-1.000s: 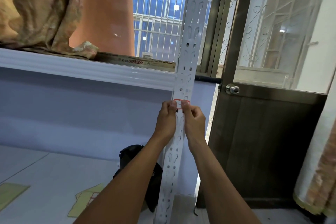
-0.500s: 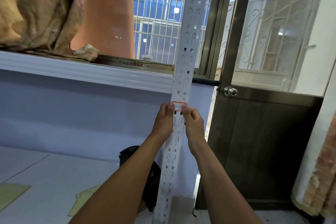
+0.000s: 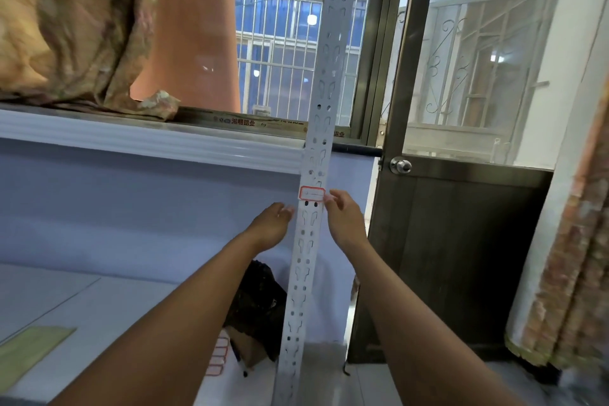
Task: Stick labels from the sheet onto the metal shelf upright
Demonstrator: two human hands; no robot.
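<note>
Label sheet (image 3: 217,360) lies low down, left of the metal shelf upright (image 3: 301,273). Left hand (image 3: 272,224) hovers just beside the upright, fingers loose, holding nothing. The upright runs near-vertical; a red-bordered label (image 3: 311,193) sits across it, long axis horizontal. Right hand (image 3: 344,219) reaches the label's right edge, fingers relaxed, gripping nothing, with open room either side.

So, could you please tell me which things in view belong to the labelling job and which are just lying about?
Job: red-bordered label, stuck on the metal shelf upright; label sheet low down beside the upright; left hand and right hand, both open by the label.
Lying about: patterned cloth; black bag; door knob; green sheet.
</note>
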